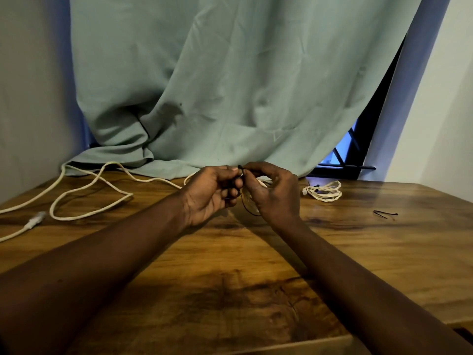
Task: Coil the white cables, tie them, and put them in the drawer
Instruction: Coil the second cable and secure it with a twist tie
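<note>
Cable point(263, 183) barely shows behind our left hand point(212, 193) and right hand point(275, 194), both pinching a tie point(240, 167), presumably to cinch it.

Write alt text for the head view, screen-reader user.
The left hand and right hand pinch a thin black tie between them over a wooden table. A loose white cable sprawls at the left; a coiled white cable and a spare tie lie at the right, green curtain behind.

Glossy grained wood table point(256, 265), matt cloth curtain point(230, 85), white cables point(89, 198) with a braided look.
</note>
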